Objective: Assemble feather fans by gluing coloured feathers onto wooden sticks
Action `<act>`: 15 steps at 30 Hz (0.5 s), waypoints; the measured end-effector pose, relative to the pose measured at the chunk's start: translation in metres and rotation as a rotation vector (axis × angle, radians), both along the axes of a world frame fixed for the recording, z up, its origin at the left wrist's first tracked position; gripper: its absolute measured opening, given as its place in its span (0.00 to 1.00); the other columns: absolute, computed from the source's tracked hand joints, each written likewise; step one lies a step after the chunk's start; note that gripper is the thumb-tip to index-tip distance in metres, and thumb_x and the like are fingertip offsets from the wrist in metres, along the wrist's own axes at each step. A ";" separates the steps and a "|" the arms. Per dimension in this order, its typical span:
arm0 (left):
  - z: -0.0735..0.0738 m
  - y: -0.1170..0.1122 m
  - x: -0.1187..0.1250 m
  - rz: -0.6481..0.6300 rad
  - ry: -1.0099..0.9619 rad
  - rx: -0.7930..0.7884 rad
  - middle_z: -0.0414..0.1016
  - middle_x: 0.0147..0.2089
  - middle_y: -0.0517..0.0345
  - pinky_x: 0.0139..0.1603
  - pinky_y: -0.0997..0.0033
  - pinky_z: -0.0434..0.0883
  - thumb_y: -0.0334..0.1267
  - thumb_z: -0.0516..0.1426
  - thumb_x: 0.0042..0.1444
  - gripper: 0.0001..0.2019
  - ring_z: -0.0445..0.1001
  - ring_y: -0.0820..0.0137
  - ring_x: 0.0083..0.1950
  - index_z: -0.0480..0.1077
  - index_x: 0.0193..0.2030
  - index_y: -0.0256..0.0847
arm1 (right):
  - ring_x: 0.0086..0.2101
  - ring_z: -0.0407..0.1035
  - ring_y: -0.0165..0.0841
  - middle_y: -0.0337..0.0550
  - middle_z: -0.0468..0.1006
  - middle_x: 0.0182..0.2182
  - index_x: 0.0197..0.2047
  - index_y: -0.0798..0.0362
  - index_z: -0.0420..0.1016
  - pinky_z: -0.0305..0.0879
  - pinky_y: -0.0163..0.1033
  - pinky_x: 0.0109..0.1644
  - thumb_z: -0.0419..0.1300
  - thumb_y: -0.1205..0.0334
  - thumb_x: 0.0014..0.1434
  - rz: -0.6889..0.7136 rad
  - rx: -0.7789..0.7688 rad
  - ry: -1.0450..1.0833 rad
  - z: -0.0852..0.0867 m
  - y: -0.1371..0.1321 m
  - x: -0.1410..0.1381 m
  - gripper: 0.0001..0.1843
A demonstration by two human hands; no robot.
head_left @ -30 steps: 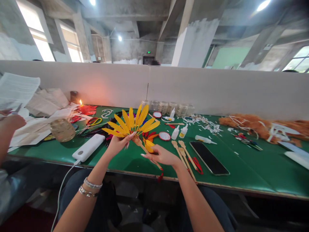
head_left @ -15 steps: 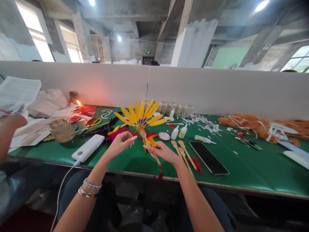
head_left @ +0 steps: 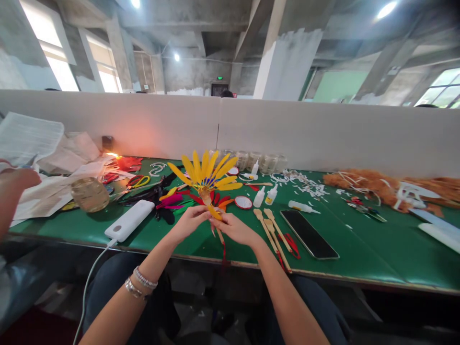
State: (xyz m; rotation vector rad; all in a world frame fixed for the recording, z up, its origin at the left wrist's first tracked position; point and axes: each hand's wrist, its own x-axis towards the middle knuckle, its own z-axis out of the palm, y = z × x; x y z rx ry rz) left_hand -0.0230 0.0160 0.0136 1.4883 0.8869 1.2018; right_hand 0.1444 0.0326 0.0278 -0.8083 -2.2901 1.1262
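Observation:
A fan of yellow feathers [head_left: 206, 170], dark blue at its base, stands upright on a wooden handle above the table. My right hand [head_left: 233, 227] is closed around the handle, whose lower end carries a red tassel. My left hand [head_left: 190, 223] meets it, fingertips pinched at a single yellow feather [head_left: 215, 213] that lies against the handle between both hands. Exactly how the fingers share the grip is partly hidden. Behind the hands lie red and orange feathers [head_left: 225, 202], with magenta feathers [head_left: 170, 201] to the left.
Wooden sticks [head_left: 270, 230] and a phone [head_left: 309, 234] lie right of my hands, small glue bottles [head_left: 259, 197] behind them. A white power bank [head_left: 130, 220] with a cable, a glass jar [head_left: 89, 195], scissors [head_left: 139, 181] and a lit flame [head_left: 113, 155] are left. Another person's hand [head_left: 21, 179] works far left.
My left hand has moved right and closed at the yellow feather by the handle. The fan has shifted slightly left, and its lower handle end has swung left.

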 end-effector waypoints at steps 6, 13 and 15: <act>0.001 0.008 -0.007 0.159 -0.163 -0.069 0.75 0.32 0.55 0.44 0.64 0.70 0.54 0.60 0.43 0.21 0.74 0.67 0.35 0.70 0.32 0.35 | 0.24 0.55 0.26 0.35 0.63 0.24 0.35 0.54 0.66 0.56 0.33 0.29 0.52 0.43 0.54 -0.124 -0.029 -0.177 0.019 -0.004 0.028 0.21; -0.005 0.009 -0.015 0.223 0.061 0.028 0.59 0.20 0.65 0.20 0.77 0.65 0.54 0.53 0.51 0.19 0.62 0.77 0.19 0.67 0.32 0.36 | 0.35 0.62 0.31 0.44 0.68 0.38 0.41 0.51 0.71 0.61 0.37 0.43 0.42 0.45 0.61 -0.244 0.039 0.108 0.043 -0.011 0.059 0.24; -0.004 0.006 -0.015 0.185 0.148 0.015 0.55 0.18 0.67 0.16 0.80 0.58 0.53 0.51 0.53 0.19 0.57 0.78 0.17 0.67 0.33 0.36 | 0.38 0.62 0.32 0.44 0.67 0.39 0.42 0.50 0.73 0.61 0.37 0.44 0.46 0.46 0.60 -0.308 0.111 0.203 0.045 -0.011 0.060 0.21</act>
